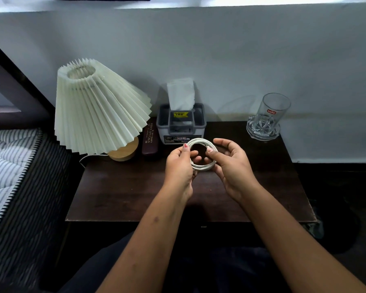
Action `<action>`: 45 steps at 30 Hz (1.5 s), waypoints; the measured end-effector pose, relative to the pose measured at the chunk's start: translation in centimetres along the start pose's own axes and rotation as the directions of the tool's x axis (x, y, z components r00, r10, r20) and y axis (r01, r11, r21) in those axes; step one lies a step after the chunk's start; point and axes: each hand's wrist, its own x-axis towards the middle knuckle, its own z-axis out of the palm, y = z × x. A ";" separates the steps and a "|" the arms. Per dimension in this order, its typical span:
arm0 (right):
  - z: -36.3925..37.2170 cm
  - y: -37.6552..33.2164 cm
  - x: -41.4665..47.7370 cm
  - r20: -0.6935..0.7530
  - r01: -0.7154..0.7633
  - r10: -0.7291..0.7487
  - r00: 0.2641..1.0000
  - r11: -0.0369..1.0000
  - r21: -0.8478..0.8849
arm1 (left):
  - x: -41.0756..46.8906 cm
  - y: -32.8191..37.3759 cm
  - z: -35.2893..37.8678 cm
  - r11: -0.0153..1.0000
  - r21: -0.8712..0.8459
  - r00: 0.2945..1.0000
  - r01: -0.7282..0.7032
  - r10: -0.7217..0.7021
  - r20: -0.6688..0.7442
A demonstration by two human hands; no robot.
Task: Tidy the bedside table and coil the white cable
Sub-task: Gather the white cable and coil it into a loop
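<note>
Dark wood fills the middle of my view: the bedside table [118, 193] stands against a pale wall, with a striped mattress edge [13, 176] to its left. At the back left stands the pleated lamp [97, 111], its shade tilted on a round wooden base. Just right of the lamp lies a dark spectacle case [150, 142], and beside that stands a grey tissue box [181, 123] with one tissue pulled up. Well apart, at the back right corner, a clear drinking glass [273, 113] stands on a cut-glass coaster [263, 132].

Above the table's middle, I hold the white cable [201, 154], already wound into a small round coil of several loops and not touching the wood. My left hand [179, 166] pinches the coil's left side, thumb on top. My right hand [230, 163] curls round the right side, thumb pressing on what seems to be the plug end, though I cannot tell for sure.

I judge the coiling nearly finished. Next I'd tuck the loose end under a loop so it won't spring open, then lay the coil flat on a bare patch.
</note>
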 end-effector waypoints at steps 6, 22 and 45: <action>-0.8 -0.1 0.9 -0.066 -0.017 0.017 0.998 1.000 -0.009 | 0.0 -0.7 0.1 0.996 0.050 0.995 0.069 -0.073 0.070; -5.0 -0.2 9.0 -0.192 0.025 -0.100 0.976 0.933 -0.360 | 9.9 -4.7 8.0 0.997 0.062 0.999 0.049 -0.048 -0.021; -6.3 1.8 10.3 0.143 0.164 -0.098 0.985 0.260 -0.952 | 13.5 -7.9 10.3 0.902 0.367 0.974 -0.227 0.217 0.067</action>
